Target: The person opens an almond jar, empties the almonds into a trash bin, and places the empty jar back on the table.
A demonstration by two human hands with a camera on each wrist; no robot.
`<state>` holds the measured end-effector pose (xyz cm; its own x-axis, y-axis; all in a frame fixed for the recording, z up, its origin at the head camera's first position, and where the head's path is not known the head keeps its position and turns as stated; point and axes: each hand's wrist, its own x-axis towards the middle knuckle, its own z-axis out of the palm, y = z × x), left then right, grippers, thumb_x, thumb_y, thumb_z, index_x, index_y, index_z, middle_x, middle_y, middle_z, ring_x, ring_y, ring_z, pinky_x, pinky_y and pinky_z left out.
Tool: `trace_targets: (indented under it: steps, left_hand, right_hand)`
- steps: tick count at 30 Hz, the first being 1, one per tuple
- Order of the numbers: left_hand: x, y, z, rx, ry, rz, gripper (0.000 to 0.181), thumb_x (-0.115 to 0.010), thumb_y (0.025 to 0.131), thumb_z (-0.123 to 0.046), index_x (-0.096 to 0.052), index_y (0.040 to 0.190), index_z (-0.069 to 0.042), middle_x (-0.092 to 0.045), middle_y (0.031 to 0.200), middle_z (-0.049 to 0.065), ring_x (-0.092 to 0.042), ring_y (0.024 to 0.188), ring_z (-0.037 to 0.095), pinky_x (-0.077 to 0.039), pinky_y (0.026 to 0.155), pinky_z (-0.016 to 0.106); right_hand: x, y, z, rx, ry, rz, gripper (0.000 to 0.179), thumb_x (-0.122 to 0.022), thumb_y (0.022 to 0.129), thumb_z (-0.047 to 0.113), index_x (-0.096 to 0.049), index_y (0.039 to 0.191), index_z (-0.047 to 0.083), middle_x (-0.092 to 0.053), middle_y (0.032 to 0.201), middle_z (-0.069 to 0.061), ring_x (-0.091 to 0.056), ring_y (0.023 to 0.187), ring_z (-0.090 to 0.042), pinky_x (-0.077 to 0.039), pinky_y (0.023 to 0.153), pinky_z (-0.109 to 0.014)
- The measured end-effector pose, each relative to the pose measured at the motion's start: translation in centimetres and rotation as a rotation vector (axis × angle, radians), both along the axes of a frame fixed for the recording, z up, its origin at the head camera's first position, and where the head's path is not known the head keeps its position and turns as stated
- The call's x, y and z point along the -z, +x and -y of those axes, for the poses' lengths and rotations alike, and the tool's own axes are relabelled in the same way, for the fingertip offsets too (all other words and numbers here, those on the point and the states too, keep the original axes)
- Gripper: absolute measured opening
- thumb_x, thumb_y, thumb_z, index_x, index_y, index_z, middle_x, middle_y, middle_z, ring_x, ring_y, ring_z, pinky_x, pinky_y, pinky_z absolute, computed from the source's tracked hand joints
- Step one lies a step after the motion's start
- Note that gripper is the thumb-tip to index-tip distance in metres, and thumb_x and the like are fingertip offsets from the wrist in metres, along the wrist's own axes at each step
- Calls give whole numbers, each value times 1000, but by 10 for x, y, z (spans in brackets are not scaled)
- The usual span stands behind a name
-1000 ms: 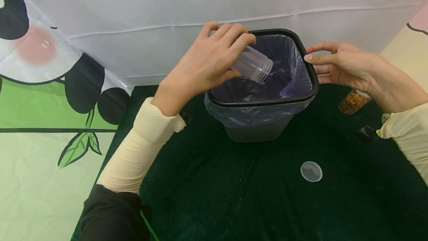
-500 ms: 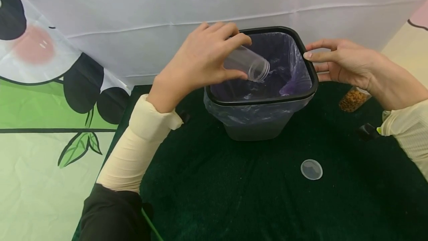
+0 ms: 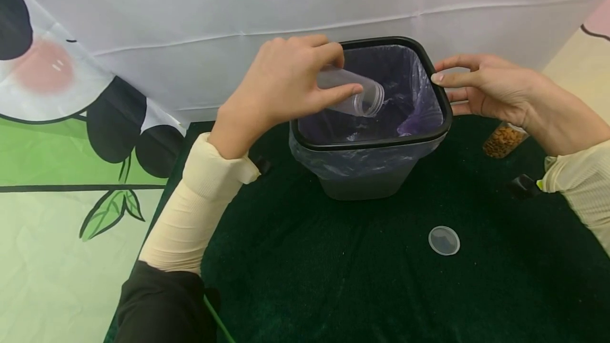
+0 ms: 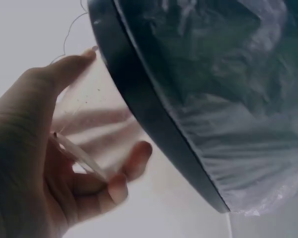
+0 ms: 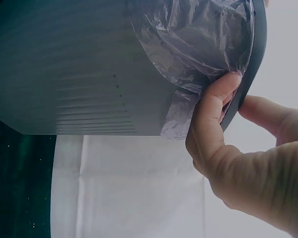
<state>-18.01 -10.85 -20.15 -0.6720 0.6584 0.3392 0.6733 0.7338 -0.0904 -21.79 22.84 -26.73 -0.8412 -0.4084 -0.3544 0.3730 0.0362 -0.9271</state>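
Above the trash bin (image 3: 367,187), my left hand (image 3: 281,83) grips a clear plastic jar (image 3: 351,75). The jar leans to the right, its uncovered mouth inside the bin's opening. In the left wrist view, a few dark specks show on the wall of the jar (image 4: 97,96). My right hand (image 3: 495,86) pinches the right side of the bin's black rim (image 3: 371,146), thumb on the outer edge in the right wrist view and fingers against the liner bag (image 5: 198,42). A purple-tinted bag lines the bin and folds over its outside.
On the dark green cloth (image 3: 333,279) lies a round clear lid (image 3: 444,241), in front of the bin. A container of orange-brown bits (image 3: 504,141) lies behind my right wrist. A white sheet (image 3: 229,4) hangs close behind the bin.
My left hand has shifted slightly left, with the jar mouth following. The thumb has come up and now lies along the jar's side. My right hand stays on the rim.
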Motion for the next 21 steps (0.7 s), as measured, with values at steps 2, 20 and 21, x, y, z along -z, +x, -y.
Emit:
trace_targets:
  steps: [2,20,21]
  left_hand:
    - [-3,2,-1,-71,-14,47,55,-53,92,-65,-68,108,-14,-70,103,3,-56,71,18,-50,66,35]
    - [-13,10,0,-364,-149,250,56,-55,89,-68,-66,117,-21,-68,103,-1,-58,75,22,-48,61,36]
    - [-13,10,0,-350,-141,239,55,-56,89,-67,-65,118,-22,-68,105,-2,-57,76,22,-48,61,36]
  right_hand:
    - [0,0,0,-3,2,-1,44,-55,100,12,-33,138,15,-63,114,-2,-71,91,-20,-60,76,-37]
    - [0,2,-2,-3,-4,4,43,-55,100,12,-34,138,15,-63,114,-2,-71,93,-20,-60,76,-37]
    - [1,2,-2,-3,-6,5,43,-55,100,11,-34,138,15,-63,114,-2,-71,93,-20,-60,76,-37]
